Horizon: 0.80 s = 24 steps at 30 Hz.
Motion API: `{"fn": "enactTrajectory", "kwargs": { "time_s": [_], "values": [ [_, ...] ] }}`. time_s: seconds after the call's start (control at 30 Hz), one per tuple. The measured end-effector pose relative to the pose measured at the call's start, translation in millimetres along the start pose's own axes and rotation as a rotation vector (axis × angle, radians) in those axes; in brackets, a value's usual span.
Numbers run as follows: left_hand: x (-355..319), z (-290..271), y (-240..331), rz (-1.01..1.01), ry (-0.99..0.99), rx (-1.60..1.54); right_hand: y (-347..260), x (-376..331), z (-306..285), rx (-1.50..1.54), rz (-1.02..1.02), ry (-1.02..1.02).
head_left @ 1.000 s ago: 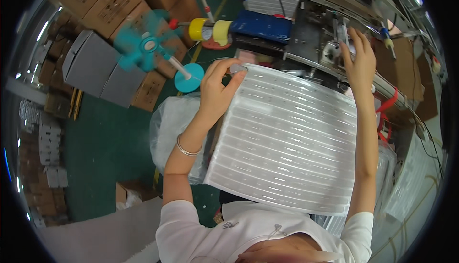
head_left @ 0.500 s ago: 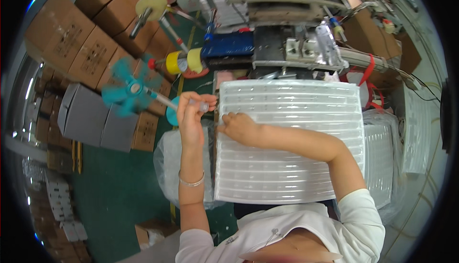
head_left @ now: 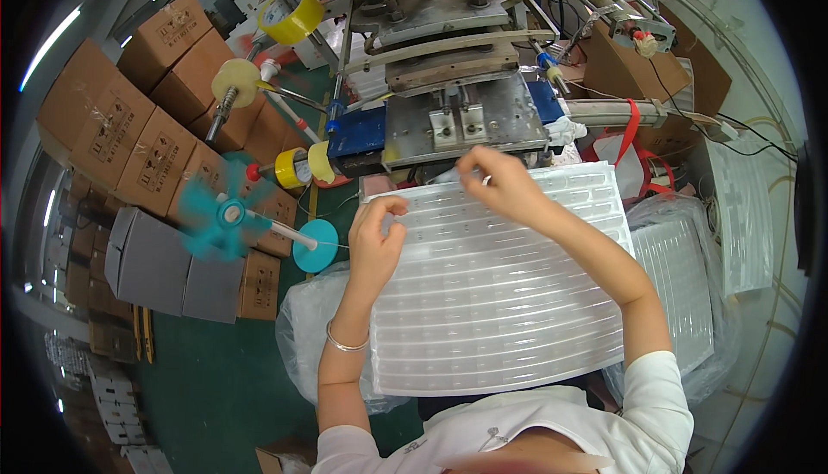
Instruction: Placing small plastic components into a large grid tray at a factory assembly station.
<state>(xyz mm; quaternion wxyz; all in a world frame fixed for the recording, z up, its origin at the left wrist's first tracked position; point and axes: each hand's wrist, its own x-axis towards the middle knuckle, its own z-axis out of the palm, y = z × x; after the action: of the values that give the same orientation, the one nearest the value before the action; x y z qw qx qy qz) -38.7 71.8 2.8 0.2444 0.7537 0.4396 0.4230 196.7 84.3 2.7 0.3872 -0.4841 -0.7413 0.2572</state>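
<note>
The right hand has swung away from the left hand toward the metal press fixture beyond its grip, apparently shifting work there; both grips curl, contents unclear, above the ribbed plastic tray.

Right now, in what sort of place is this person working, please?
Probably a small factory or packing workshop: a metal machine stands ahead, brown cartons are stacked at the left, and a large ribbed white tray lies in front of the person.
</note>
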Motion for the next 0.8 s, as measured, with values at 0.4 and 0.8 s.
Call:
{"fn": "enactTrajectory", "kwargs": {
  "time_s": [0.4, 0.8],
  "values": [
    [111, 74, 24, 0.341, 0.230, 0.694, 17, 11, -53, -0.112, -0.120, 0.452],
    [77, 49, 35, 0.363, 0.134, 0.336, 28, 65, -39, -0.514, -0.327, 0.541]
  ]
}}
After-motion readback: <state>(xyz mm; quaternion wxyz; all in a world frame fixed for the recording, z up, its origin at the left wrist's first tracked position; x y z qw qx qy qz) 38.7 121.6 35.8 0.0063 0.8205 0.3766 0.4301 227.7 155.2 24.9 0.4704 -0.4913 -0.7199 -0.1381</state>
